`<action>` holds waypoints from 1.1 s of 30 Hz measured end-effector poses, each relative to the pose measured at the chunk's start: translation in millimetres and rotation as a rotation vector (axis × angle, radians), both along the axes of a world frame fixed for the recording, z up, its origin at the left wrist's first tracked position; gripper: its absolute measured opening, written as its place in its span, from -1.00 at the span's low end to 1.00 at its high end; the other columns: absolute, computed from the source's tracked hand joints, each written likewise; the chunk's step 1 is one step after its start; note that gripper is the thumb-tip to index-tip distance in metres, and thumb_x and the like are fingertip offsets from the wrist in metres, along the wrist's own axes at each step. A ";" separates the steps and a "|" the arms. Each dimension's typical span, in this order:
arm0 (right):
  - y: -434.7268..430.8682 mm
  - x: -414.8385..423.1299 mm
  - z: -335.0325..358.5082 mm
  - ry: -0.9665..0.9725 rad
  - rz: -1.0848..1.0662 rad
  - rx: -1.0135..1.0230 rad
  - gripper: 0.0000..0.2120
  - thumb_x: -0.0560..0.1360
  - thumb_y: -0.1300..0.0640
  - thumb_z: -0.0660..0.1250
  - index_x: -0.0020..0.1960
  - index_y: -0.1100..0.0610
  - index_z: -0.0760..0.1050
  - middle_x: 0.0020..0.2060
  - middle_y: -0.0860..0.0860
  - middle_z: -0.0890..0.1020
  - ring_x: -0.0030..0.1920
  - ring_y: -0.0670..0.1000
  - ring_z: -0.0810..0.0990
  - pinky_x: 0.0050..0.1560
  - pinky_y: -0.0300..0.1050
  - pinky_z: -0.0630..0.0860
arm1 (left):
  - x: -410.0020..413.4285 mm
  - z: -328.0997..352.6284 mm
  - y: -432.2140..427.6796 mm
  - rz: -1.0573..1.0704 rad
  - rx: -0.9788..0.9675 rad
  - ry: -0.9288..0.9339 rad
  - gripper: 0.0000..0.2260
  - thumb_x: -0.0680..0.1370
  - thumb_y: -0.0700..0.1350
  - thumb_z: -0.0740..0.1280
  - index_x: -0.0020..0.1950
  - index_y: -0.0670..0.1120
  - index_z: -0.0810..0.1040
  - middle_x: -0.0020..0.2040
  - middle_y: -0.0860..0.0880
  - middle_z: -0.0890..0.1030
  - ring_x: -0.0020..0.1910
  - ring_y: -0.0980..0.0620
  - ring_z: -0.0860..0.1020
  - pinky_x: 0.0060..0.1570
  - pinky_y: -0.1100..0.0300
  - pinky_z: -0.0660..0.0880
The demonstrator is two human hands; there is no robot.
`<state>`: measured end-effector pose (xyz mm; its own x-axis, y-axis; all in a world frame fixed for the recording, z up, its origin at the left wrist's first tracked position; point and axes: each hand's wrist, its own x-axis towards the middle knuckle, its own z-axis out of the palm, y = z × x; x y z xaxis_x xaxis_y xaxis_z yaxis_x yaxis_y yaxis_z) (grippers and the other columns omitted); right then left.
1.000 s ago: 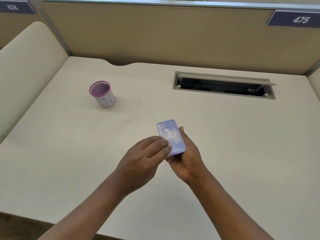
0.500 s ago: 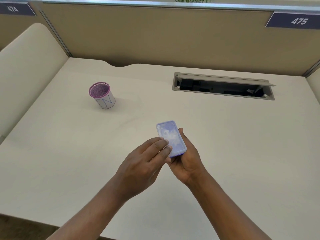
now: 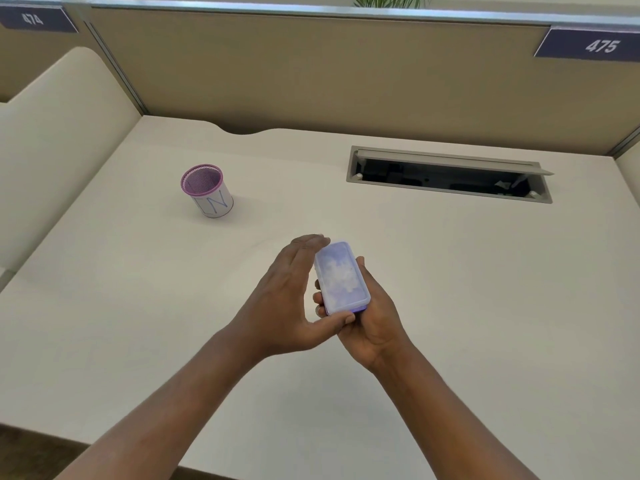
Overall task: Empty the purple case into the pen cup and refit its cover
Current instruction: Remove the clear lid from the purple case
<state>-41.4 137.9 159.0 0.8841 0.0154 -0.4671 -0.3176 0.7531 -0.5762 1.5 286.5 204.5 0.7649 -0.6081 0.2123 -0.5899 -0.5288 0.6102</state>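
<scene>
A small purple case (image 3: 341, 278) with a pale, cloud-patterned cover on top is held over the middle of the desk. My right hand (image 3: 372, 317) cradles it from below and the right. My left hand (image 3: 287, 299) spans its left side: fingers at the far end, thumb at the near end. The cover sits on the case, and its contents are hidden. The pen cup (image 3: 206, 190), purple mesh with a white paper wrap marked in blue, stands upright at the far left with nothing visible inside it.
The beige desk (image 3: 138, 306) is bounded by tan partition walls (image 3: 311, 74) behind and at the left. An open cable tray slot (image 3: 450, 174) lies in the desk at the far right. Number plates 474 and 475 hang on the partition.
My left hand has shifted from pinching the case's near left corner to spanning its left side, fingers now reaching the far end. The case stays in my right hand.
</scene>
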 end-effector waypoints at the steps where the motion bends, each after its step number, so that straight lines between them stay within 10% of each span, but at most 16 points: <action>1: -0.1 -0.5 -0.2 -0.001 0.000 -0.004 -0.55 0.64 -0.20 0.22 0.08 0.11 0.72 -0.18 0.15 0.69 -0.25 0.10 0.68 -0.22 -0.07 0.63 | 0.0 -0.5 -0.3 -0.003 -0.004 0.002 -0.17 0.37 0.13 0.59 0.50 -0.21 0.35 0.43 -0.07 0.45 0.46 -0.02 0.41 0.41 0.08 0.39; 33: -3.5 -4.7 1.6 -0.029 -0.049 0.056 -0.61 0.66 -0.12 0.20 0.13 0.08 0.72 -0.03 0.10 0.74 -0.17 0.05 0.71 -0.18 -0.07 0.65 | -11.9 -20.0 -7.7 0.053 -0.337 0.092 -0.39 0.52 0.13 0.42 0.46 -0.15 0.39 0.39 -0.06 0.46 0.45 -0.06 0.41 0.42 0.12 0.37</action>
<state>-46.1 134.4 160.7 0.8976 -0.0034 -0.4407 -0.2628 0.7986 -0.5415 -10.4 278.8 184.5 0.8188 -0.4747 0.3228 -0.5012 -0.3168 0.8052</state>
